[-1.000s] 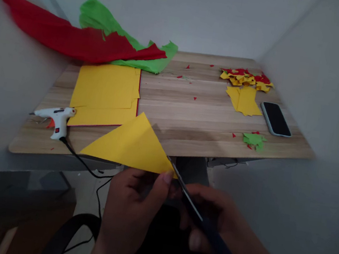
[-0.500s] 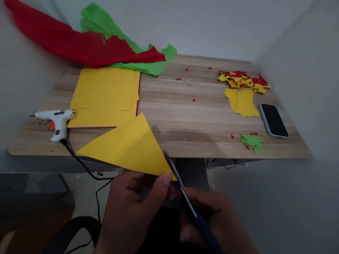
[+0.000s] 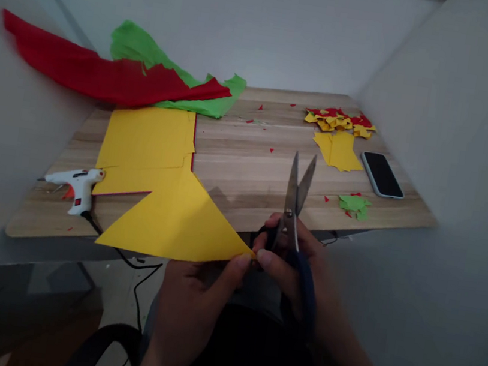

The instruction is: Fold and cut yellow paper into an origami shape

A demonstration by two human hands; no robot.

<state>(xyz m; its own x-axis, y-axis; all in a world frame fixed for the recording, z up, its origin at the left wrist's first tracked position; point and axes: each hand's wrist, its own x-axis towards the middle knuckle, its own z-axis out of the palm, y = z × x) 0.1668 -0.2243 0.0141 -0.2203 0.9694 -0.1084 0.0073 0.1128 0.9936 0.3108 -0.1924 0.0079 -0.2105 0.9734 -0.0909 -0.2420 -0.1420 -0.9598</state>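
A folded yellow paper triangle (image 3: 184, 223) is pinched in my left hand (image 3: 194, 309), thumb on top near its right corner. The fingers beneath the sheet are hidden. My right hand (image 3: 304, 270) holds a pair of scissors (image 3: 295, 196) with dark blue handles. Their blades point up and away and stand apart, with no paper between them. The thumb and a finger of that same hand also touch the paper's right tip, close to my left thumb.
A white glue gun (image 3: 83, 184) with a black cord lies left. Yellow sheets (image 3: 145, 139), red cloth-like material (image 3: 117, 80) and green material (image 3: 223, 101) sit behind. At right are cut scraps (image 3: 338, 122), yellow pieces (image 3: 341, 151), a phone (image 3: 382, 174) and green bits (image 3: 354, 206).
The scissors have left the paper's right edge and swung upright, blades spread. My right fingers now reach the paper's tip. The view has shifted slightly.
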